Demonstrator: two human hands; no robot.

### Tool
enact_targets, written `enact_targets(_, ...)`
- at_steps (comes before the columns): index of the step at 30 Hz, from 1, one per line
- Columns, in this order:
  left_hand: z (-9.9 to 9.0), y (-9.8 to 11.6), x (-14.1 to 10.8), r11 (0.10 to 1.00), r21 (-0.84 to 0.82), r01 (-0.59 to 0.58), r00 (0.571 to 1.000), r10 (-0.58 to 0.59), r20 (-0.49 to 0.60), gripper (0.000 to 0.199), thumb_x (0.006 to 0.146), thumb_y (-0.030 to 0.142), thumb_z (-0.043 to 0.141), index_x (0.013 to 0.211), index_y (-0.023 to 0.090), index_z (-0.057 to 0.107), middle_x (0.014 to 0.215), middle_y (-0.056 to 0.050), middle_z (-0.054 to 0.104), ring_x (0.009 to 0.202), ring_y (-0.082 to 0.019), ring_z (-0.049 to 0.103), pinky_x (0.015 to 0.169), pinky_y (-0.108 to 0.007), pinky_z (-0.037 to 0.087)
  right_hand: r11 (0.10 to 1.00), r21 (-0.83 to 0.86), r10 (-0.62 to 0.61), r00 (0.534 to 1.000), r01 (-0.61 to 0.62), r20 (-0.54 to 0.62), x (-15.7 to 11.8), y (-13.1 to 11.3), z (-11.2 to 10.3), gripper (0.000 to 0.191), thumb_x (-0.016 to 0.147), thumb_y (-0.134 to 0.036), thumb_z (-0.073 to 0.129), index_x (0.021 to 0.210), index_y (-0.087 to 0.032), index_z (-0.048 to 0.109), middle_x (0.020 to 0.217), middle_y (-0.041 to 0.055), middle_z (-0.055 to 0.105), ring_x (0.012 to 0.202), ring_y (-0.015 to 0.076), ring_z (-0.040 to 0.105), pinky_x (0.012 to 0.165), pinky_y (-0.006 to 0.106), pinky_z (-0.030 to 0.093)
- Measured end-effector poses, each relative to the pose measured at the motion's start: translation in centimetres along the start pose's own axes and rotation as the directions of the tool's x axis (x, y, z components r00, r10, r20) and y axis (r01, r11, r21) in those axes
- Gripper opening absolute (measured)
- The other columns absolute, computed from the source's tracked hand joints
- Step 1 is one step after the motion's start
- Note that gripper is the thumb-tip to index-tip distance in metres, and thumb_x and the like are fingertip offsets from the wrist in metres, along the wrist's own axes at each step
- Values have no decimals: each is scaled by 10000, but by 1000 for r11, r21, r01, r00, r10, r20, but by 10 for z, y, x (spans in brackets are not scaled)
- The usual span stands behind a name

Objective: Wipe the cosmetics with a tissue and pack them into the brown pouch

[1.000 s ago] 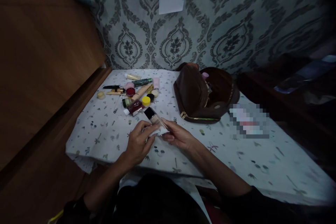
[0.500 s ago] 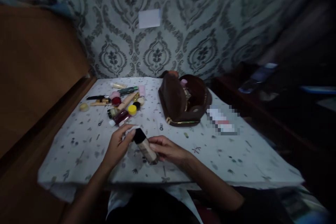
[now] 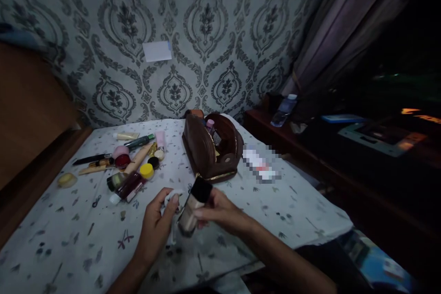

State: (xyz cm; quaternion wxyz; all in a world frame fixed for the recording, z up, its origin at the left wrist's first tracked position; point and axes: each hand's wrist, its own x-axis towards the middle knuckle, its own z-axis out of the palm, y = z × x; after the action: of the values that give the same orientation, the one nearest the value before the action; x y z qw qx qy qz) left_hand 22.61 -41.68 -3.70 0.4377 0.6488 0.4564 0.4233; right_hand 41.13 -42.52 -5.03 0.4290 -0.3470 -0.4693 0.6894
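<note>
My right hand (image 3: 223, 211) is closed around a beige bottle (image 3: 188, 216) with a black cap, held tilted above the front of the table. Just left of the bottle, my left hand (image 3: 159, 220) pinches a small white item (image 3: 174, 199), possibly a cloth or tissue. Beyond both hands stands an open brown bag (image 3: 203, 156) with a pink-capped item inside. To the left lies a group of cosmetics, among them a yellow-lidded jar (image 3: 146, 171), a dark red bottle (image 3: 129, 185), a green tube (image 3: 138, 141) and a pink tube (image 3: 160, 140).
The patterned tablecloth (image 3: 220, 239) covers the table. A blurred-out packet (image 3: 258, 164) lies right of the bag. On a dark ledge at the right stands a clear bottle (image 3: 284, 110). A brown wooden panel (image 3: 31, 110) borders the left side.
The view has turned to the right. The beige bottle now tilts the other way, in my right hand alone, and my left hand has come off its cap with the white item.
</note>
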Motion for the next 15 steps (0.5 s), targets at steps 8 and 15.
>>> enact_targets(8,-12,-49,-2,971,192,-145,984,120,134,335,907,489,532,820,199,675,795,-36,682,772,-194,646,707,-256,527,677,-708,-387,915,199,-112,11,-165,-89,473,563,-363,892,890,-169,611,819,7,647,780,170,611,771,320,495)
enact_targets(15,-13,-99,0,774,358,-522,847,424,320,244,923,428,566,965,259,737,870,-39,763,786,-165,732,723,-209,596,283,-953,-201,978,110,53,54,-188,-148,533,640,-516,793,993,-152,629,854,-2,646,797,165,585,759,287,448)
